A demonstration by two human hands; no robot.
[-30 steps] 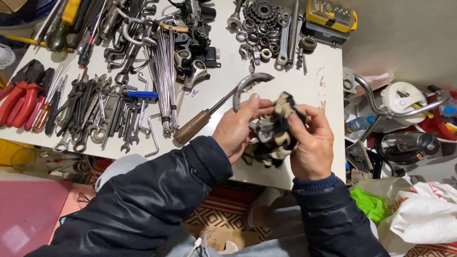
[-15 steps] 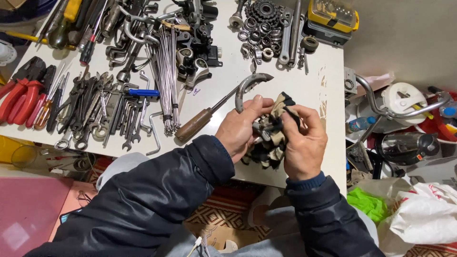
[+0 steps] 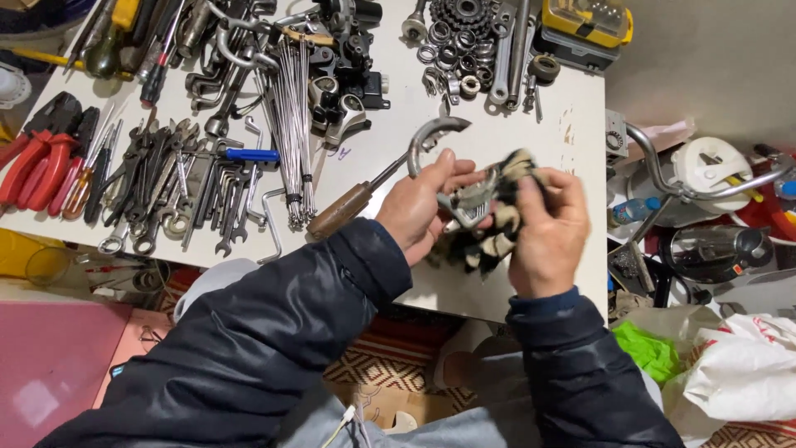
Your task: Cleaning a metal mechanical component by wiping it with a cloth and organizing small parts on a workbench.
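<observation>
A: Where are the hands?

B: Center-right of frame, over the near edge of the white table (image 3: 572, 274). Left hand (image 3: 419, 207) is closed round a small curved metal part (image 3: 471, 202), thumb on top. Right hand (image 3: 547, 236) is clamped on a black-and-cream rag (image 3: 497, 241), pressing it vs. the part. Both hands shut tight, no gap btwn fingers and what they hold.

A: So the part sits where?

B: Btwn the two hands, just right of center, lifted off the table. Rag wraps its right side and hangs below.

A: What's close by?

B: A hook tool w/ wooden handle (image 3: 344, 210) lies just left of the left hand, its curved steel end at upper center above the knuckles. Bundle of spokes (image 3: 294, 149) left of that. Wrenches & hex keys (image 3: 166, 191) at left, red-handled pliers (image 3: 37, 162) far left edge. Rings and a sprocket (image 3: 460, 21) at top center, yellow case (image 3: 584, 17) top right. Handlebar (image 3: 688, 187) off the table, right side.
</observation>
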